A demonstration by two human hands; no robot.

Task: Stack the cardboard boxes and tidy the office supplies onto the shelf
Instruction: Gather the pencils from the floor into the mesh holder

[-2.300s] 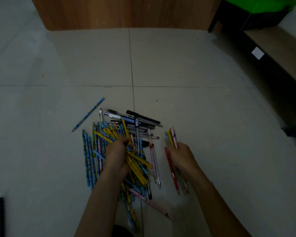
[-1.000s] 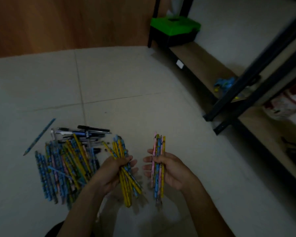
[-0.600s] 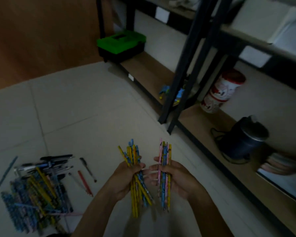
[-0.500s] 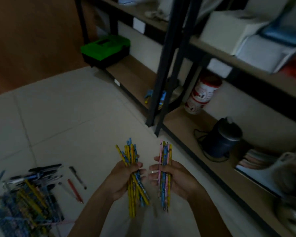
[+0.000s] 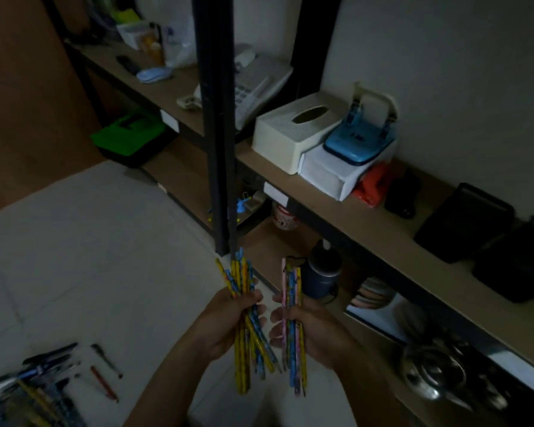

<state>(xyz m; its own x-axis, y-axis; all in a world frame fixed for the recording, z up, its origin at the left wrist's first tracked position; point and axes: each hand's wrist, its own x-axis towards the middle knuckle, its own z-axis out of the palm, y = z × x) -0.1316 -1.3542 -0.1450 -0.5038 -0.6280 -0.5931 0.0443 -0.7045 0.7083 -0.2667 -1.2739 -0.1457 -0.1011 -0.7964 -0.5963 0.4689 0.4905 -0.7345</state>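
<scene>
My left hand (image 5: 222, 322) grips a bundle of yellow and blue pencils (image 5: 244, 306), held upright above the tiled floor. Just to its right, my right hand (image 5: 312, 328) grips a smaller bundle of pink, blue and yellow pencils (image 5: 293, 315). The two bundles stand a little apart. At the bottom left a pile of pens and pencils (image 5: 34, 386) lies on the floor. The shelf unit (image 5: 367, 220) rises ahead and to the right, its black post (image 5: 218, 149) directly beyond my hands.
The middle shelf board holds a phone (image 5: 256, 84), a tissue box (image 5: 293, 131), a blue hole punch (image 5: 358, 137) on a white box, and black trays (image 5: 463, 226). On the lower board sit a green toolbox (image 5: 130, 137), a dark kettle (image 5: 324, 275) and metal kitchenware (image 5: 435, 371).
Both hands lifted their pencil bundles off the floor pile. My view swung right and up from the floor to the shelf unit.
</scene>
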